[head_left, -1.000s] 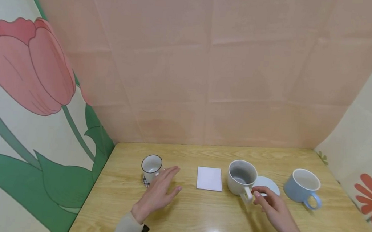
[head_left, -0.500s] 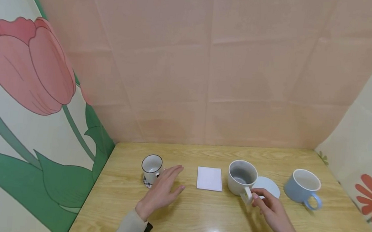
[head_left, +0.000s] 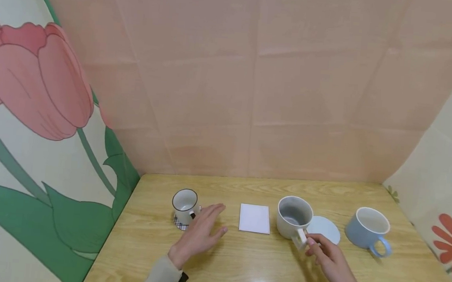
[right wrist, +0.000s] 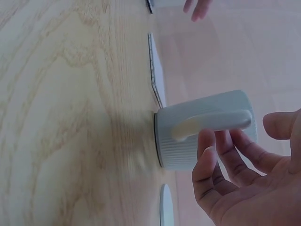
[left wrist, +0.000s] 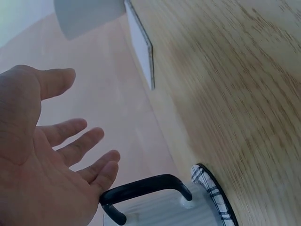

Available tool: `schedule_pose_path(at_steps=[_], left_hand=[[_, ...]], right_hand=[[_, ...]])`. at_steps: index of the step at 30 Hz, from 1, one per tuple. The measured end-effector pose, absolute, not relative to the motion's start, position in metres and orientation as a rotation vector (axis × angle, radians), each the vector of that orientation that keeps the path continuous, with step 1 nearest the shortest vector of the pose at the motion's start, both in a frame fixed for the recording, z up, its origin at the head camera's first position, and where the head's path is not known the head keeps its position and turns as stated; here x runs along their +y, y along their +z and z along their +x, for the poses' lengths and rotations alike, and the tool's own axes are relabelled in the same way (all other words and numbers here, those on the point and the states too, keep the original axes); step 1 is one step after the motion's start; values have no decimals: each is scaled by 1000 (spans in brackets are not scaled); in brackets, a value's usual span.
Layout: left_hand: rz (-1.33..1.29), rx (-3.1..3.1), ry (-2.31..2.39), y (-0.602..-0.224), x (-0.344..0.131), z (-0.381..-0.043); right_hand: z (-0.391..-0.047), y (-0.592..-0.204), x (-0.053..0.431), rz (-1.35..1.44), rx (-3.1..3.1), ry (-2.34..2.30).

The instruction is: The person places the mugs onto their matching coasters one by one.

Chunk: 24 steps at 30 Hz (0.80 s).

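Observation:
A pale grey-white mug with a squarish handle stands upright on the wooden table. My right hand is at that handle. In the right wrist view its bent fingertips meet the handle's side, while the thumb stays apart from it. My left hand hovers palm inward beside a small white mug with a dark rim and black handle; its fingers are loosely spread around nothing. That small mug sits on a round plaid coaster, partly hidden behind it.
Between the two mugs lies a square white coaster. Right of the grey-white mug is a round pale-blue coaster, and farther right a blue mug. A pink sheet hangs behind the table.
My left hand has shifted slightly right, uncovering more of the small mug's black handle. My right fingers have edged down along the grey-white mug's handle. The mugs stay put.

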<state>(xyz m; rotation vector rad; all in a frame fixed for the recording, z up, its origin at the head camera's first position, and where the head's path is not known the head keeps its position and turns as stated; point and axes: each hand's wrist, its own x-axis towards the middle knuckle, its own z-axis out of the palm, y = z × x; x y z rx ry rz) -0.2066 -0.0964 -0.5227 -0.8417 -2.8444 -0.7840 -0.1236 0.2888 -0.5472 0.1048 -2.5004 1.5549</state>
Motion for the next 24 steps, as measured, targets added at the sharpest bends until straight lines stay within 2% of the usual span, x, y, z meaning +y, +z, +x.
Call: schedule_pose_path(at_steps=[13, 24], left_hand=[[-852, -2890, -803, -522, -88, -208], [-866, -2888, -776, -525, -81, -212]], right_hand=[[-124, -551, 287, 16, -2477, 1810], [-128, -556, 284, 87, -2465, 1871]])
